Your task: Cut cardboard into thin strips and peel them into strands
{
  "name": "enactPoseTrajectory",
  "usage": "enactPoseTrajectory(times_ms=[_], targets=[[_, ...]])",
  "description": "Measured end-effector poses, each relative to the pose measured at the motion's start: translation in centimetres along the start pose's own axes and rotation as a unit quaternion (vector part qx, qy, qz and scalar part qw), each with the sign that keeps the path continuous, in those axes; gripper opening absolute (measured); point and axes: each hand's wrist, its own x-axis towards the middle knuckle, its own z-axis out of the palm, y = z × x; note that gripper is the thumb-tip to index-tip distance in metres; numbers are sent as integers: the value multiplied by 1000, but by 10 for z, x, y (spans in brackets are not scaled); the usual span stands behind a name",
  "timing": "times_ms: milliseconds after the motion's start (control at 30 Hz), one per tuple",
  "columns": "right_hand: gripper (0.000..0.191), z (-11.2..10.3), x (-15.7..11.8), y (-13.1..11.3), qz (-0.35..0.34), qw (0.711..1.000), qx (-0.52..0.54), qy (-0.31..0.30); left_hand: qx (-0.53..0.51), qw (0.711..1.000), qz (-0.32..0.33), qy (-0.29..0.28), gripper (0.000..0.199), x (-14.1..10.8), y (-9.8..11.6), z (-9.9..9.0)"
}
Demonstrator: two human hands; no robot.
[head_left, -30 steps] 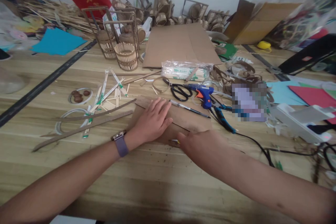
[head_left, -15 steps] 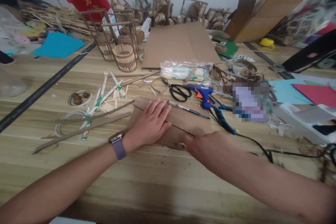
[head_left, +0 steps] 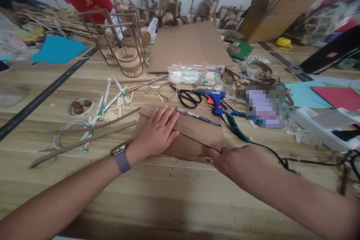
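Note:
My left hand (head_left: 159, 129) lies flat on a brown cardboard piece (head_left: 188, 146), fingers spread, thumb towards the right. A dark straight line runs across the cardboard from beside that hand to my right hand (head_left: 233, 161). The right hand is closed at the board's right end, low against it. A small yellow bit shows by its fingertips; most of what it grips is hidden, so I cannot name it. A pen (head_left: 198, 116) rests on the cardboard's upper part, between and beyond both hands.
Beyond the cardboard lie scissors (head_left: 189, 98), a blue glue gun (head_left: 216, 102) and blue-handled pliers (head_left: 237, 129) with a black cord nearby. Thin sticks (head_left: 112, 114), brown strips (head_left: 84, 148) and tape rolls are at left. Small slatted buckets (head_left: 129, 62) and a large cardboard sheet (head_left: 191, 48) stand behind.
My right hand has slid to the right along the cardboard, and the dark line now reaches further right. My left hand stays pressed in place. The whole view has shifted slightly.

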Motion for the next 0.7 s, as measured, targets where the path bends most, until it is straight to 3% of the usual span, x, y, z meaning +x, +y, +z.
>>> enactPoseTrajectory(times_ms=[400, 700], targets=[[25, 30, -22, 15, 3, 999, -21, 25, 5, 1000, -3, -21, 59, 1, -1, -1], [26, 46, -34, 26, -3, 995, -16, 102, 5, 1000, -2, -10, 58, 0, -2, 1]])
